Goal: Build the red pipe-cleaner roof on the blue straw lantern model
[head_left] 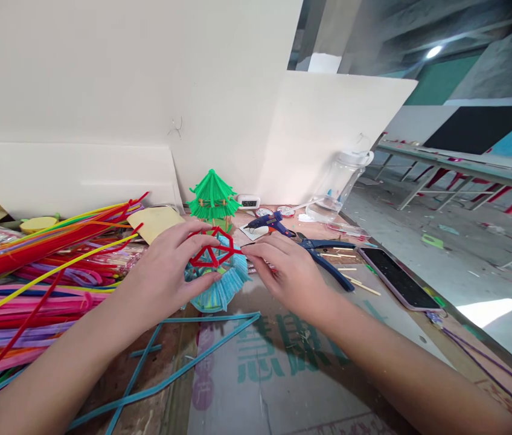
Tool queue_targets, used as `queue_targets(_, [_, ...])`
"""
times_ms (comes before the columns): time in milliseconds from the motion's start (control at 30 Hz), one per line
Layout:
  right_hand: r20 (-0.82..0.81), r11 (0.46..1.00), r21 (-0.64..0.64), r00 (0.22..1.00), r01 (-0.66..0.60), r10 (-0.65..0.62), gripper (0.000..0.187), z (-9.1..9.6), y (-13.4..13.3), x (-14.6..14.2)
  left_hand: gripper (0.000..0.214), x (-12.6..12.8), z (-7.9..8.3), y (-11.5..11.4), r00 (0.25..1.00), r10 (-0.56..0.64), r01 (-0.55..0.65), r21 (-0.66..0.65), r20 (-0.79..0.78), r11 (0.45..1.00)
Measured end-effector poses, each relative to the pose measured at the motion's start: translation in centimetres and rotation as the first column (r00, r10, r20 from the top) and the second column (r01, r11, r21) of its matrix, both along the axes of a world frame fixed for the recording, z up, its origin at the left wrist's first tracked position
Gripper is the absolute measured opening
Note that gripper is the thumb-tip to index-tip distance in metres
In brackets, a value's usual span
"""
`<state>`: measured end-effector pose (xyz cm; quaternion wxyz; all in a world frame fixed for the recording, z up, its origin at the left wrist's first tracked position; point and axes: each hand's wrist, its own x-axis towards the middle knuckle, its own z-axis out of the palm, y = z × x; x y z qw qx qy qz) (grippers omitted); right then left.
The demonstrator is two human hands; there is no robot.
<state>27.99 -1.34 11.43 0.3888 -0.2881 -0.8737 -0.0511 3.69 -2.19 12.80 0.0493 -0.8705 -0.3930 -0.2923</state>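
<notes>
A red frame of bent pipe cleaners (pixel 214 257) is held between my hands above the worktable. Around its left side my left hand (pixel 179 260) has its fingers and thumb closed. My right hand (pixel 278 260) pinches at the frame's right end, where a short bluish tip shows; I cannot make out exactly what that is. Just behind and below stands a model with a green pointed pipe-cleaner roof (pixel 212 196) and a blue ruffled pipe-cleaner base (pixel 222 290). Part of the model is hidden by the frame and my hands.
Bundles of coloured pipe cleaners (pixel 57 248) fill the left side. Long blue pipe cleaners (pixel 179 377) lie in front. Behind my right hand are a glue gun (pixel 269 223), pliers (pixel 328 257), small sticks (pixel 362 284), a phone (pixel 398 278) and a clear jug (pixel 337 187).
</notes>
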Motion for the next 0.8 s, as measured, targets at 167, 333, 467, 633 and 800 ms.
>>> queue_targets(167, [0.033,1.000,0.005,0.999,0.010,-0.010,0.016,-0.1,0.0,-0.1,0.041,0.0,0.1,0.0,1.000,0.000,0.000,0.009,-0.002,1.000])
queue_targets(333, [0.038,1.000,0.008,0.999,0.017,-0.017,0.015,-0.4,-0.1,-0.1,0.042,0.0,0.1,0.0,1.000,0.006,-0.006,0.001,-0.013,1.000])
queue_targets(467, [0.027,0.999,0.041,1.000,0.013,-0.014,0.020,-0.2,-0.2,-0.2,0.053,-0.4,0.2,-0.1,0.998,0.053,-0.053,-0.013,0.019,0.999])
queue_targets(633, [0.053,0.993,0.116,0.998,-0.026,0.020,0.021,-0.1,-0.2,-0.2,0.064,-1.1,0.9,0.0,0.997,0.073,-0.074,-0.003,-0.022,0.997])
queue_targets(800, [0.058,0.993,0.109,0.998,-0.038,0.032,0.021,-0.5,0.1,-0.1,0.058,-1.5,1.0,0.2,0.996,0.071,-0.070,0.014,-0.053,0.997])
